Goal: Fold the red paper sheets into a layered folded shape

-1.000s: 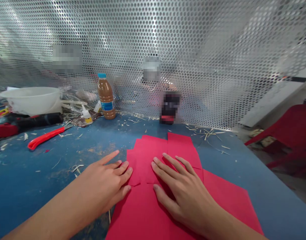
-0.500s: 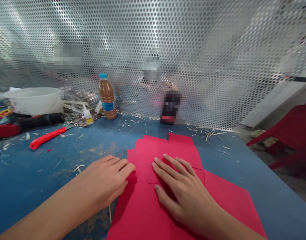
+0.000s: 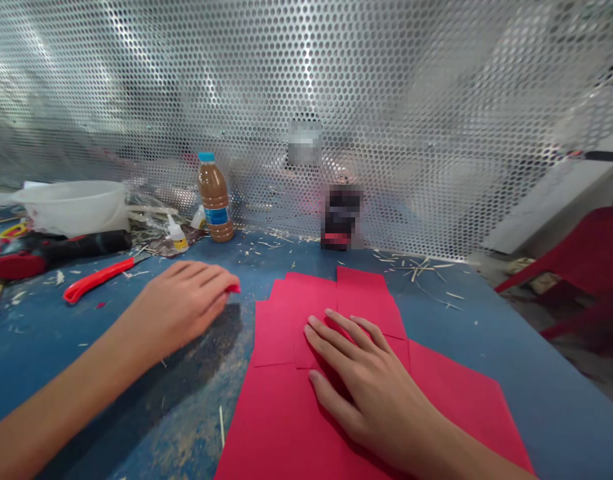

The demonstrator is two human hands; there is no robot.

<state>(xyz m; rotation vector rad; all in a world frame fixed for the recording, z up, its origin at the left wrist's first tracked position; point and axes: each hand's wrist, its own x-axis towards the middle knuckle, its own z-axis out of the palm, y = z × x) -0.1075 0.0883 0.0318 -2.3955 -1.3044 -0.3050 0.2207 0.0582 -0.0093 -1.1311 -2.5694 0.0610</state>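
Overlapping sheets of red paper (image 3: 281, 420) lie on the blue table, with smaller red pieces forming a stepped edge at the far side. My right hand (image 3: 359, 363) rests palm down on them, fingers spread. To the left of the sheets, my left hand (image 3: 189, 297) is raised over the bare tabletop, its shadow below. Between its thumb and fingers it pinches a small scrap of red paper (image 3: 235, 288); most of the scrap is hidden by the fingers.
A red-handled knife (image 3: 101, 279) lies left of my left hand, near a black-and-red power tool (image 3: 86, 245). Behind are a white plastic tub (image 3: 76, 207), a small glue bottle (image 3: 177, 235) and a brown-filled bottle (image 3: 215, 200). A perforated metal panel (image 3: 416, 120) borders the back.
My left hand has moved up and left, off the edge of the red sheets, taking a small red scrap with it. My right hand has stayed in place.
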